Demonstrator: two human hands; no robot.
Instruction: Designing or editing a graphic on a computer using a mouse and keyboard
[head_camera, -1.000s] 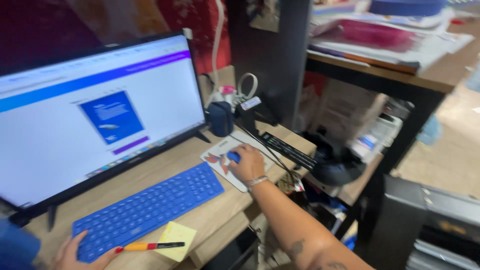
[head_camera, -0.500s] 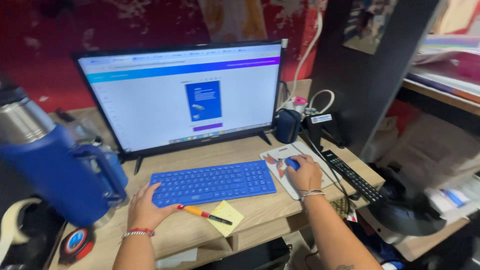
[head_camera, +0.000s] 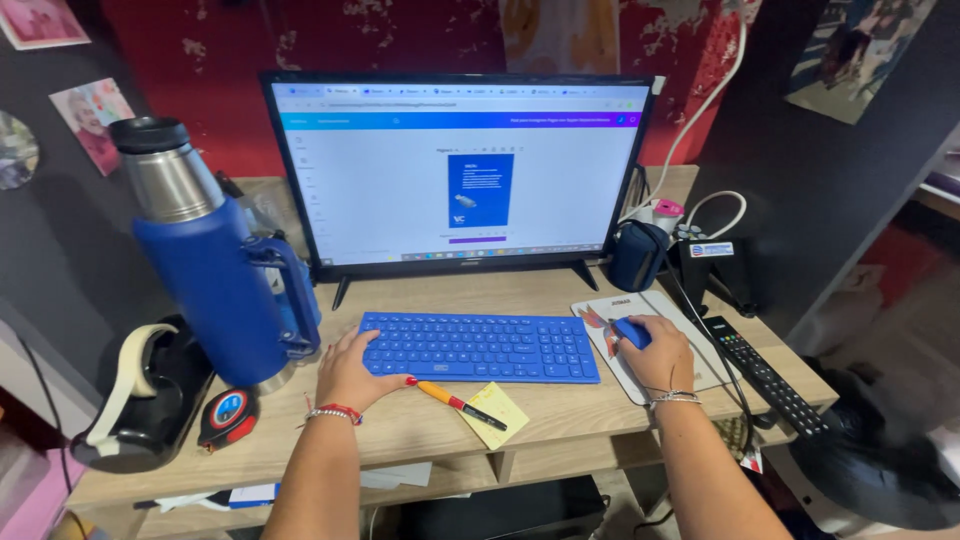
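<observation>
My left hand (head_camera: 347, 374) rests flat on the left end of a blue keyboard (head_camera: 482, 346) lying on a wooden desk (head_camera: 560, 415). My right hand (head_camera: 657, 355) is curled over a blue mouse (head_camera: 630, 332) on a light mouse pad (head_camera: 690, 345) to the right of the keyboard. A monitor (head_camera: 455, 170) stands behind the keyboard, showing a white page with a blue design in the middle. An orange and black marker (head_camera: 460, 404) lies on a yellow sticky note (head_camera: 495, 415) just in front of the keyboard.
A tall blue thermos (head_camera: 210, 265) stands at the left. A tape dispenser (head_camera: 135, 395) and a tape measure (head_camera: 227, 418) lie at the desk's left front. A small blue speaker (head_camera: 636, 255), cables and a black remote (head_camera: 765, 375) are at the right.
The view has swung left and centred on the desk, so the thermos and tape dispenser came into sight. Both hands stay on the keyboard and the mouse.
</observation>
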